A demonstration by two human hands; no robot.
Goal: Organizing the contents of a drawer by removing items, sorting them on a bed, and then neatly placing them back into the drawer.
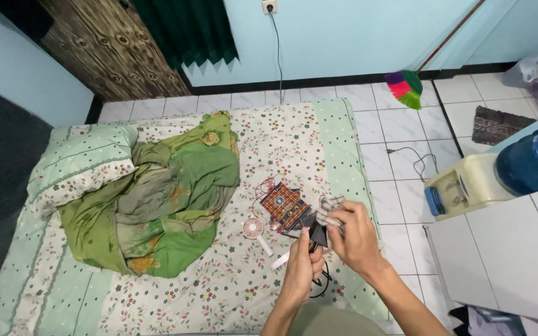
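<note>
Head view: a small dark pouch (316,234) is pinched in left hand (306,264) fingers over the mattress (231,292) near edge; grey cloth (330,208) is gripped by right hand (355,239). Handling appears under way, unfinished.

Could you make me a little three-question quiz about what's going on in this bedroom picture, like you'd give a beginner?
1. True or false: both hands are raised above the floral-patterned mattress, holding things.
2. Which thing lies on the sheet just left of the hands? A) small white handheld fan B) a glass bottle C) a book
3. Fill in: the crumpled green blanket lies beside a floral ____ at the mattress's left end.

Key: 1. True; the right hand grips a striped grey cloth and the left hand a dark folded item. 2. A. 3. pillow.
</note>
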